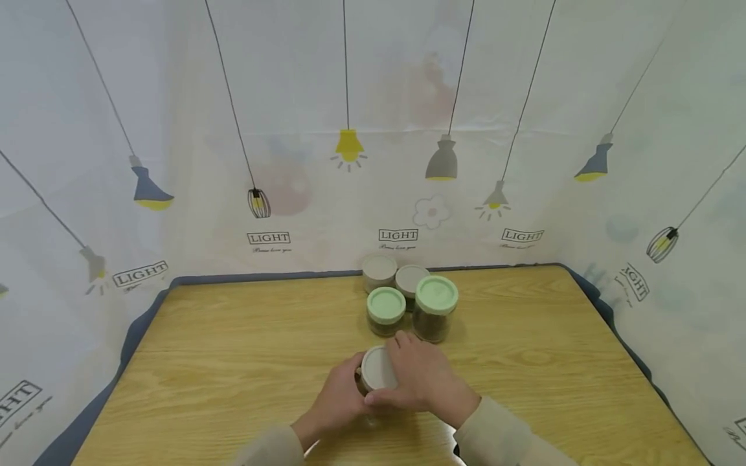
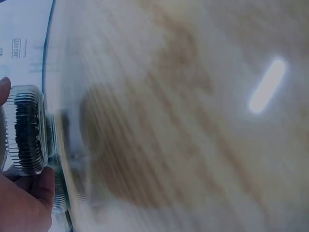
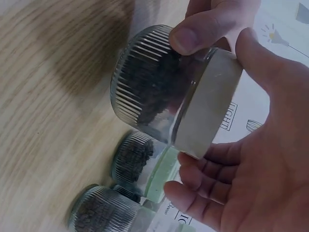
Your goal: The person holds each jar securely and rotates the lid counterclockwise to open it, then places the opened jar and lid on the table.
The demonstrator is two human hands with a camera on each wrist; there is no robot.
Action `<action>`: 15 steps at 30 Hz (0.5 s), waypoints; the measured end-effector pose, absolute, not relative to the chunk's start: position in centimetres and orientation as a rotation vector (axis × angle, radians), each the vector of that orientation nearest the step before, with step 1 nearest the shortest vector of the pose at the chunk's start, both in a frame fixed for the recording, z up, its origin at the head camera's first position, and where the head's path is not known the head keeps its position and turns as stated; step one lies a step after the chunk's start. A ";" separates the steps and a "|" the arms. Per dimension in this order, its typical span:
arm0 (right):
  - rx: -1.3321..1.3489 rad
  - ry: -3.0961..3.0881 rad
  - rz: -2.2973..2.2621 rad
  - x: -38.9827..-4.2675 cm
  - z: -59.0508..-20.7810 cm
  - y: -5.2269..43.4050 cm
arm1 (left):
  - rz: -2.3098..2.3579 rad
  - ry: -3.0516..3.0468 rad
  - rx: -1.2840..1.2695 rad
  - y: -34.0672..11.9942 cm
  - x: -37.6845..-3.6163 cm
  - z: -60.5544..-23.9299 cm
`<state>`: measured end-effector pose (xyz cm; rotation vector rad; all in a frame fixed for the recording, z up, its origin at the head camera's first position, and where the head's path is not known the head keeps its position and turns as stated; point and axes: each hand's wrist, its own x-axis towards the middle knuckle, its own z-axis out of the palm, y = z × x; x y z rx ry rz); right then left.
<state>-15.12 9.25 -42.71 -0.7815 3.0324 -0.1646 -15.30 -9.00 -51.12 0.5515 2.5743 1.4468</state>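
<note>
A ribbed glass jar [image 3: 145,77] with dark, crumbly contents and a pale grey lid [image 1: 375,370] is between both hands near the front middle of the table. My left hand [image 1: 340,395] grips the glass body from the left, its thumb [image 3: 188,38] pressed on the side in the right wrist view. Over the lid, my right hand [image 1: 422,375] holds the rim, thumb on the near side and fingertips around the far side. In the left wrist view, the left hand [image 2: 24,203] curls around the ribbed glass.
Behind the hands stand a tall green-lidded jar [image 1: 434,314], a shorter green-lidded jar [image 1: 386,310] and two grey-lidded jars, one at the back left [image 1: 379,270] and one beside it [image 1: 410,279]. A printed cloth [image 1: 315,194] surrounds the wooden table [image 1: 233,349].
</note>
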 end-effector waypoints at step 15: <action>-0.833 3.111 -0.162 -15.2 -43.8 9.5 | 1.507 2.445 0.560 -8.9 -15.3 -51.4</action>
